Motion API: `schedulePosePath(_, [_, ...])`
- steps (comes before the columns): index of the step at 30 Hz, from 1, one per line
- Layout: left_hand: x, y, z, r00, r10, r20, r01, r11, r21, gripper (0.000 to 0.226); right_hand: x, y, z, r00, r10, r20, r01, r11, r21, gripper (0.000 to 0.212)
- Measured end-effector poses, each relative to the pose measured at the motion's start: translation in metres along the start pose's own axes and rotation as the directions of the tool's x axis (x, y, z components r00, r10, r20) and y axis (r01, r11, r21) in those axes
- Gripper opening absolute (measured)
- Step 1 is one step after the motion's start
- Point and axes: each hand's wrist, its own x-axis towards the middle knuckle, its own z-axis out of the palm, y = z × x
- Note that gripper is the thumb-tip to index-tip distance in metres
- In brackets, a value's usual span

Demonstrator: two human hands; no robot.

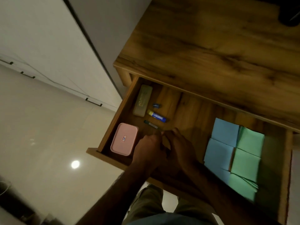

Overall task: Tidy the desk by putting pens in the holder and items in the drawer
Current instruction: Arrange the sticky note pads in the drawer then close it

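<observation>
The wooden drawer (113, 120) is pulled out from under the desk (211, 46). Inside on the left lie a pink lidded box (124, 138), a beige case (142, 100), a blue and yellow glue stick (156, 115), a small blue sharpener (157, 105) and a thin dark green marker (151, 124). Blue and green paper squares (233, 153) fill the right side. My left hand (149, 148) and my right hand (178, 143) are together in the drawer's middle, fingers curled, fingertips meeting just below the marker's near end. Whether they hold anything is hidden.
A dark round object (290, 13) stands at the desk's far right corner, cut off by the frame. White cupboard doors (48, 46) with black handles line the left. A glossy pale floor (48, 143) lies beside the drawer. My legs show below the drawer front.
</observation>
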Motion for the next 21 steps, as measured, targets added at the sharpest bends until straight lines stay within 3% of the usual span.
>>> schedulePosePath(2, [0.004,0.005,0.003,0.997,0.064,0.03,-0.065,0.997,0.037,0.024,-0.007,0.006,-0.008,0.998,0.052,0.035,-0.053,0.998,0.028,0.025])
schedulePosePath(5, [0.006,0.014,0.011,0.98,0.178,0.085,-0.187,0.976,0.115,0.019,-0.024,0.012,-0.023,0.995,0.097,0.013,-0.096,0.994,-0.061,0.048])
schedulePosePath(7, [0.005,0.017,0.017,0.961,0.25,0.118,-0.268,0.947,0.18,0.021,-0.036,0.012,-0.032,0.995,0.101,-0.013,-0.101,0.994,-0.036,0.053])
schedulePosePath(10, [0.001,0.021,0.024,0.93,0.308,0.201,-0.349,0.913,0.213,0.027,-0.058,0.016,-0.04,0.99,0.124,-0.074,-0.124,0.992,0.005,0.046])
schedulePosePath(17, [-0.033,0.011,0.042,0.817,0.48,0.321,-0.572,0.744,0.345,0.044,-0.115,0.033,-0.041,0.991,0.136,0.018,-0.136,0.991,0.01,0.046])
schedulePosePath(21, [-0.058,0.001,0.061,0.851,0.48,0.214,-0.52,0.826,0.218,0.03,-0.154,0.039,-0.031,0.991,0.13,0.006,-0.13,0.989,0.064,0.025])
